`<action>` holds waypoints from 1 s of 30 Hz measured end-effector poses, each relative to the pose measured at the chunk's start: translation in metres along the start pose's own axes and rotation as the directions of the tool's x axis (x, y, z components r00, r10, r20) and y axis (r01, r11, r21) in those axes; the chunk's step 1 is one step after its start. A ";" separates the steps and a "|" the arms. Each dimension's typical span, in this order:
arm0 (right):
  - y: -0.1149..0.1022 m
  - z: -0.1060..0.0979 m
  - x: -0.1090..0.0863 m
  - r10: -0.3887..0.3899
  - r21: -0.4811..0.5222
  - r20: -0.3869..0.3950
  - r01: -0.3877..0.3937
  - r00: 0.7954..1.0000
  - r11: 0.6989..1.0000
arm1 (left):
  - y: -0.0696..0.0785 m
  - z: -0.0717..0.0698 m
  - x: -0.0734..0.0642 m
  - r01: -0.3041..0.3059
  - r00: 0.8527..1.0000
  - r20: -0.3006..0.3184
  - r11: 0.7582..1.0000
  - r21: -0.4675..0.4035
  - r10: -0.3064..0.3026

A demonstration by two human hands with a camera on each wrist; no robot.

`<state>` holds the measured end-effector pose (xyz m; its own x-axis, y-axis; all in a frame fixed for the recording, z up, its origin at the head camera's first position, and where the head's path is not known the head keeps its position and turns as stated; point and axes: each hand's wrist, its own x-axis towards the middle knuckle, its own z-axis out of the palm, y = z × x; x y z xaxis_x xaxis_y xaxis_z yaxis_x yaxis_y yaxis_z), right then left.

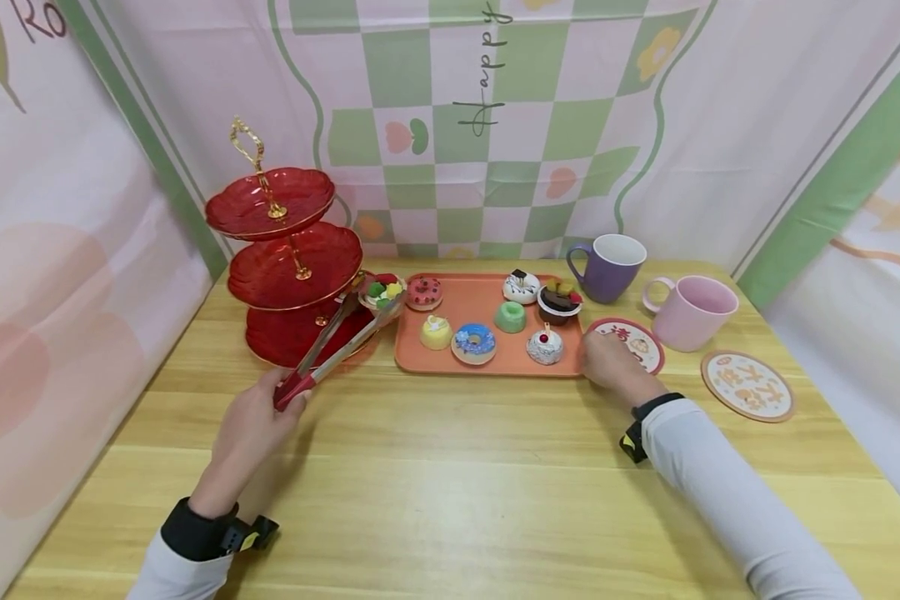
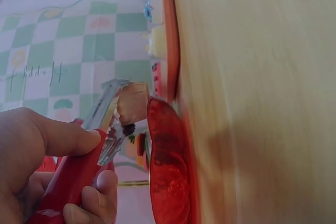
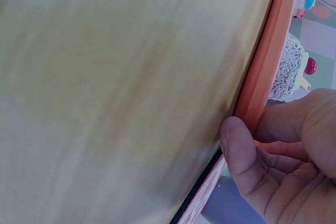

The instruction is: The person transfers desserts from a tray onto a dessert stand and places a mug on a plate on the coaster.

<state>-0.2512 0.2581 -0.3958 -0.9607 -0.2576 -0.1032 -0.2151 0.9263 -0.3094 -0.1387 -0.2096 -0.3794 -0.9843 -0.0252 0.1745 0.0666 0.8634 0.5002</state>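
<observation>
My left hand [image 1: 258, 425] grips red-handled metal tongs [image 1: 345, 342]. Between the tong tips is a toy tart [image 1: 382, 292] topped with green and yellow pieces, over the right edge of the bottom tier of the red three-tier stand [image 1: 296, 287]. In the left wrist view the tart's pale side [image 2: 134, 102] shows beside the red plate [image 2: 170, 166]; whether it touches cannot be seen. With thumb and finger, my right hand [image 1: 617, 364] pinches the front right corner of the orange tray [image 1: 360, 367]. Several toy donuts and cakes lie on the tray [image 1: 487, 287], among them a blue donut [image 1: 474, 343].
Behind the tray's right end stands a purple mug [image 1: 609, 268], with a pink mug [image 1: 692, 314] nearer. One round coaster [image 1: 648, 346] lies beside my right hand, another [image 1: 747, 385] farther right. A patterned cloth [image 1: 495, 150] hangs behind the wooden table [image 1: 450, 483].
</observation>
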 end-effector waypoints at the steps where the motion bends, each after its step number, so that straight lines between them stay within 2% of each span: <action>1: 0.000 0.000 0.000 0.001 0.000 0.002 -0.001 1.000 1.000 | -0.001 -0.001 -0.001 0.007 1.000 0.002 1.000 0.000 -0.007; 7: -0.001 0.000 0.000 0.009 0.001 0.004 -0.009 1.000 1.000 | -0.005 -0.004 -0.004 0.022 1.000 0.006 1.000 -0.006 -0.022; 12: -0.001 0.000 0.000 -0.011 -0.007 -0.011 0.011 1.000 1.000 | -0.009 -0.008 -0.009 0.023 1.000 -0.010 1.000 -0.001 -0.023; 21: 0.000 0.001 -0.001 -0.057 -0.016 -0.060 0.056 0.997 0.998 | -0.015 -0.019 -0.018 0.050 0.999 -0.003 0.999 -0.010 -0.050; 26: 0.001 0.002 -0.001 -0.054 -0.017 -0.062 0.053 0.997 0.998 | -0.021 -0.020 -0.023 0.032 0.999 -0.024 0.999 -0.001 -0.032; 30: 0.001 0.001 -0.002 -0.047 -0.015 -0.053 0.047 0.997 0.999 | -0.026 -0.021 -0.027 0.053 0.998 -0.018 0.999 0.002 -0.052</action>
<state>-0.2496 0.2597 -0.3970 -0.9574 -0.2861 -0.0378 -0.2623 0.9174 -0.2994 -0.1104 -0.2421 -0.3792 -0.9834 -0.0795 0.1633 0.0146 0.8617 0.5072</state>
